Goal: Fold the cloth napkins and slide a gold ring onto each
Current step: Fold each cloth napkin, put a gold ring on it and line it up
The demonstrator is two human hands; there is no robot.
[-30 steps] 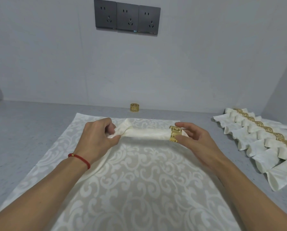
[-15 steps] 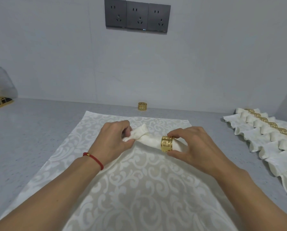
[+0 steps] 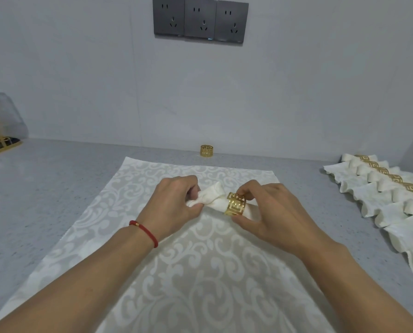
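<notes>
A rolled white napkin [image 3: 213,199] is held just above a patterned cloth [image 3: 200,260] spread on the grey bench [image 3: 44,188]. Its long axis runs left to right, tilted slightly down toward the right. The left end of the roll is pinched by the left hand [image 3: 174,207], whose grip is curled tight round the bunched fabric. A gold ring [image 3: 235,204] is seated round the roll, toward its right part, and is pinched between thumb and fingertips of the right hand [image 3: 270,217]; that grip is narrow, closed on the ring itself. The ring thus lies to the right of the left hand and right at the fingers of the right hand, which is the nearer one to it. Any further travel of the ring is judged to run leftward along the roll's axis, toward the left hand's anchor, so the roll must be kept taut between the two hands.

Compared with a second ago, the ring is found further in from the right end, the visible stretch of roll between the hands is much shorter, and the hands are closer together.

A spare gold ring [image 3: 206,150] stands by the wall, well apart. A row of finished napkins [image 3: 380,200] with rings lies on the bench at the right.
</notes>
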